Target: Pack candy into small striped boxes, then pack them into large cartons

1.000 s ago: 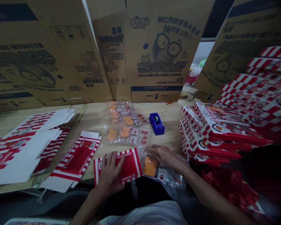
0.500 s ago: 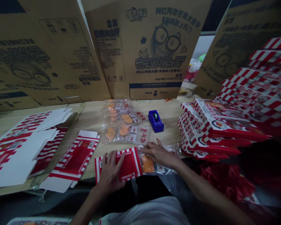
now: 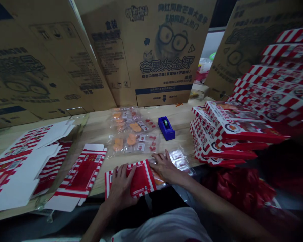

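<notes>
My left hand (image 3: pixel 122 185) grips a red and white striped cardboard box (image 3: pixel 143 178) at the table's front edge, its fingers spread over the top. Against the box's right end, my right hand (image 3: pixel 166 168) has bent fingers on a clear candy packet (image 3: pixel 158 179) with orange pieces. Part of that packet is hidden under the hand and at the box end. Shiny clear plastic with moulded pockets (image 3: pixel 180 159) shows beyond my right hand; I cannot tell if it is joined to the packet. Several more candy packets (image 3: pixel 131 138) lie behind the box.
A blue tape dispenser (image 3: pixel 166 129) stands behind my right hand. Filled striped boxes (image 3: pixel 217 141) are stacked at right. To the left lie a flattened carton (image 3: pixel 82 171) and more box blanks (image 3: pixel 25 168). Large brown cartons (image 3: pixel 151 53) line the back.
My right hand has moved left and closer to the box end, covering more of the orange candy. The shiny pocketed plastic now shows behind it. The camera view has shifted slightly.
</notes>
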`<action>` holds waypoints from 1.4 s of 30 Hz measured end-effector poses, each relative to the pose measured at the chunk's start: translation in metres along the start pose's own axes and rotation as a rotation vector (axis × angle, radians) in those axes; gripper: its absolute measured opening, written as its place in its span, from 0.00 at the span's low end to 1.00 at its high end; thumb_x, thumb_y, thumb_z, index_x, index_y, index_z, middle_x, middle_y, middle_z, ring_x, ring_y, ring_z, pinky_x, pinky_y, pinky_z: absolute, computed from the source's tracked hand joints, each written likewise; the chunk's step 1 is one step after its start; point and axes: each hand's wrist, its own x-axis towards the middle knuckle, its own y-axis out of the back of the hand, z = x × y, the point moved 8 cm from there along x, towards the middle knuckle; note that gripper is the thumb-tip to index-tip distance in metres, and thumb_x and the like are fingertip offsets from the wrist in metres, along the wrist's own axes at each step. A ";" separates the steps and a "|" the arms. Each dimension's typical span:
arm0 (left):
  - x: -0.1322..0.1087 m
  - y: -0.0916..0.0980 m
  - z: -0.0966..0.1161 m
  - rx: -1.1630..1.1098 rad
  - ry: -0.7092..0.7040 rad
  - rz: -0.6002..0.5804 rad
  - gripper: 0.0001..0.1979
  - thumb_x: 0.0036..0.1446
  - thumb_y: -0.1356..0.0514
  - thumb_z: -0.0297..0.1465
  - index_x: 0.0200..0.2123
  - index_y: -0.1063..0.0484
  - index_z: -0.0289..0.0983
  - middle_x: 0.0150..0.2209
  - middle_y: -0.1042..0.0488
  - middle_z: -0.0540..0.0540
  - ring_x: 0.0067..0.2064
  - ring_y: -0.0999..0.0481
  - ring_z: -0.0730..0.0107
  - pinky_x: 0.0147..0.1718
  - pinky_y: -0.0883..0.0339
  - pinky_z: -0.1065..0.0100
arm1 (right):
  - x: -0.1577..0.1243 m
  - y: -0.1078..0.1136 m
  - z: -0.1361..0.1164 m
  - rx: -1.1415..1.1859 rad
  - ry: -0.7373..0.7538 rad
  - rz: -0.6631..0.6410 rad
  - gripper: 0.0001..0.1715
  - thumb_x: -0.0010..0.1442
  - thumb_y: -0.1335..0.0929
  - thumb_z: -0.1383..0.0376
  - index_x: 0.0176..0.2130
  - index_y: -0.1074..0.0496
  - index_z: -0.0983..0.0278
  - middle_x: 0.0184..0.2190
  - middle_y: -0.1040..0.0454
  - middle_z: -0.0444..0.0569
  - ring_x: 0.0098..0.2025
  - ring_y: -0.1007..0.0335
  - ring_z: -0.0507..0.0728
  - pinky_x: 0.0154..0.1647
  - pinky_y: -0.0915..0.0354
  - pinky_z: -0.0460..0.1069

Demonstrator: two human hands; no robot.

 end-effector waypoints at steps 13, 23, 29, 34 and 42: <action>-0.004 -0.010 -0.008 -0.068 0.026 -0.046 0.54 0.30 0.34 0.43 0.63 0.46 0.36 0.59 0.40 0.30 0.59 0.41 0.37 0.58 0.53 0.42 | -0.073 0.021 0.106 0.398 -0.493 0.536 0.27 0.63 0.38 0.58 0.59 0.36 0.64 0.58 0.35 0.59 0.63 0.43 0.64 0.62 0.45 0.63; -0.003 -0.009 -0.002 -0.069 0.018 -0.032 0.51 0.32 0.35 0.41 0.62 0.45 0.35 0.58 0.40 0.30 0.59 0.41 0.37 0.58 0.53 0.41 | -0.042 -0.011 -0.014 0.742 -0.242 0.197 0.16 0.62 0.35 0.58 0.47 0.26 0.60 0.51 0.27 0.53 0.55 0.35 0.63 0.57 0.40 0.59; -0.004 0.015 -0.011 -0.126 0.149 0.074 0.50 0.36 0.34 0.44 0.63 0.47 0.35 0.56 0.39 0.32 0.56 0.38 0.41 0.55 0.46 0.44 | -0.046 0.008 -0.001 1.008 -0.402 0.534 0.09 0.62 0.35 0.59 0.41 0.31 0.61 0.45 0.26 0.52 0.49 0.30 0.60 0.52 0.36 0.56; -0.012 0.041 0.001 -0.113 0.476 0.286 0.56 0.38 0.33 0.49 0.66 0.55 0.36 0.55 0.39 0.32 0.54 0.38 0.38 0.50 0.42 0.42 | -0.061 0.006 -0.012 1.175 -0.409 0.724 0.24 0.50 0.26 0.58 0.35 0.44 0.58 0.46 0.30 0.50 0.47 0.29 0.59 0.48 0.32 0.54; -0.031 -0.003 0.016 -0.741 0.493 0.311 0.35 0.60 0.45 0.38 0.67 0.57 0.39 0.59 0.38 0.35 0.58 0.34 0.53 0.53 0.34 0.51 | -0.048 -0.015 0.001 1.357 -0.485 0.608 0.23 0.55 0.29 0.58 0.47 0.41 0.58 0.39 0.25 0.48 0.40 0.25 0.57 0.41 0.28 0.52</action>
